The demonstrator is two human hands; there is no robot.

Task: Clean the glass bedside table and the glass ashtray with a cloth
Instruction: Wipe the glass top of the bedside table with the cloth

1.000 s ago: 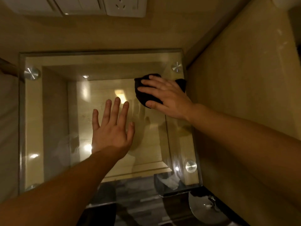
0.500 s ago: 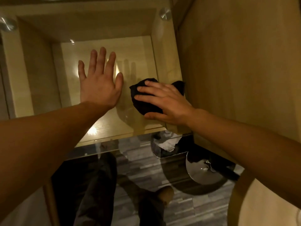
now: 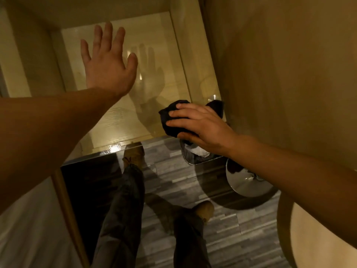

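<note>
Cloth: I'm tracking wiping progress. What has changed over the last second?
The right hand, pressing the black cloth, slid it along the right edge of the glass table toward the person, from the far corner to the near corner stud. Nothing was taken up or let go. The left hand stayed flat on the glass, fingers spread.

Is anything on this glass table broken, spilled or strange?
Nothing stands out. The glass table shows no crack or spill; the faint hand shape beside the left hand seems only its shadow. The right hand presses the cloth.
</note>
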